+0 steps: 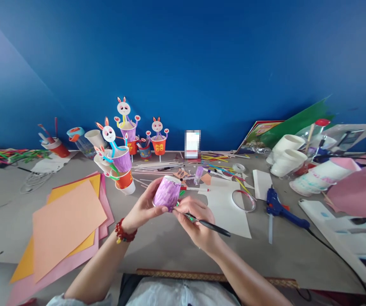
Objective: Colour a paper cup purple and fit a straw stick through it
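My left hand (144, 207), with a red bead bracelet at the wrist, is closed round a paper cup (167, 193) that is coloured purple on the outside and tilted so its white rim faces away. My right hand (196, 221) pinches a dark pen (213, 228) whose tip touches the lower edge of the cup. Both hands are held just above the grey table (157, 242), in front of my body.
Orange, yellow and pink paper sheets (65, 221) lie at the left. Finished bunny cups (119, 159) stand behind the hands. A blue glue gun (280, 208), a tape ring (243, 200), white paper and stacked white cups (288, 159) sit at the right. Sticks and pipe cleaners litter the back.
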`<action>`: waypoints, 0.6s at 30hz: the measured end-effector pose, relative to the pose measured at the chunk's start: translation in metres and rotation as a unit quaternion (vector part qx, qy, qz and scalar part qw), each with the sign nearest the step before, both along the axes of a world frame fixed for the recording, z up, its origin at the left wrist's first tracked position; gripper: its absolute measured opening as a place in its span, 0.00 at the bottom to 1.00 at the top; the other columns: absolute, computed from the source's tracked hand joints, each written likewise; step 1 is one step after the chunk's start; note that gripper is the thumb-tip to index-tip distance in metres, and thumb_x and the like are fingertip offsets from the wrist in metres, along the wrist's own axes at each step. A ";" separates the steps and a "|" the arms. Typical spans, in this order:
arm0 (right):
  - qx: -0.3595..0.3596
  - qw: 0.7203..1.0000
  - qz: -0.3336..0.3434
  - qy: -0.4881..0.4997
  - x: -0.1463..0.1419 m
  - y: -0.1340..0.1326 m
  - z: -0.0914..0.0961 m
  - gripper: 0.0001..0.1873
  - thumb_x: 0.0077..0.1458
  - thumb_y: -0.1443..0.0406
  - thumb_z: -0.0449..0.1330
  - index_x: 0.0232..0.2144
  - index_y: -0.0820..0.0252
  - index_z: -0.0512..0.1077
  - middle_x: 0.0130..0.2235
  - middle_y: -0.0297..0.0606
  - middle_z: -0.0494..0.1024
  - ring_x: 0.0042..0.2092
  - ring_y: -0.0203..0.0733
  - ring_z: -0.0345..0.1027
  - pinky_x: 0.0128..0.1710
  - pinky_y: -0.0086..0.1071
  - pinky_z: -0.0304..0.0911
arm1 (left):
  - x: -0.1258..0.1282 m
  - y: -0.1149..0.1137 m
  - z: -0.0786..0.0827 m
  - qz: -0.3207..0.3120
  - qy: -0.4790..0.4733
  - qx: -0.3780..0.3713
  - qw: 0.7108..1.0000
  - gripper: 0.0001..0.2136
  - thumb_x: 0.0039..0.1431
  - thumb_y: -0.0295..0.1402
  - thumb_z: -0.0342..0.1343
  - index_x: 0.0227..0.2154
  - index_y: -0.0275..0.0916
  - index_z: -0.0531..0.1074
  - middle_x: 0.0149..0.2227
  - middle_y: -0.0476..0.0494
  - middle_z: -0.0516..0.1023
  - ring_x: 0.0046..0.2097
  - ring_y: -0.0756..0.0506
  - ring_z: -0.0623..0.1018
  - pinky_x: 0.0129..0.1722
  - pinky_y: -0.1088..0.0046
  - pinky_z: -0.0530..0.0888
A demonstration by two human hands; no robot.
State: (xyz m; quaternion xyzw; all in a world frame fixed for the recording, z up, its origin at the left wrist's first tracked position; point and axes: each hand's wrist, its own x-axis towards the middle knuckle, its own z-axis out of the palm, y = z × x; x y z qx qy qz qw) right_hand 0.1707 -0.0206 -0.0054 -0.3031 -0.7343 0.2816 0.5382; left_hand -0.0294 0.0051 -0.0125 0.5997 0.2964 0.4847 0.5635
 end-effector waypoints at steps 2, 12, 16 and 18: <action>-0.006 1.000 -0.005 0.012 -0.001 -0.002 0.002 0.06 0.60 0.71 0.59 0.32 0.57 0.72 0.31 0.36 0.75 0.35 0.40 0.71 0.35 0.31 0.64 | 0.004 -0.003 -0.006 0.021 -0.007 0.013 1.000 0.35 0.54 0.35 0.66 0.63 0.47 0.57 0.64 0.37 0.63 0.63 0.33 0.66 0.58 0.57 0.69; -0.136 0.981 -0.110 0.084 -0.013 -0.012 -0.002 0.10 0.60 0.63 0.61 0.26 0.58 0.72 0.27 0.34 0.71 0.30 0.39 0.66 0.29 0.31 0.61 | 0.031 -0.018 -0.038 0.237 0.017 0.130 0.963 0.40 0.53 0.37 0.66 0.64 0.50 0.49 0.63 0.36 0.58 0.62 0.36 0.65 0.60 0.53 0.66; -0.206 0.962 -0.079 0.162 -0.020 -0.014 -0.006 0.10 0.58 0.63 0.62 0.26 0.58 0.71 0.26 0.32 0.70 0.28 0.37 0.64 0.27 0.30 0.60 | 0.034 -0.019 -0.051 0.271 0.010 0.158 0.949 0.42 0.52 0.39 0.67 0.64 0.49 0.47 0.62 0.33 0.57 0.61 0.34 0.67 0.58 0.49 0.67; -0.217 0.956 -0.069 0.183 -0.020 -0.014 -0.007 0.09 0.58 0.63 0.63 0.26 0.58 0.70 0.26 0.31 0.70 0.28 0.37 0.64 0.27 0.29 0.59 | 0.035 -0.019 -0.055 0.272 0.007 0.160 0.949 0.43 0.51 0.40 0.67 0.64 0.50 0.45 0.61 0.32 0.56 0.61 0.33 0.66 0.58 0.48 0.67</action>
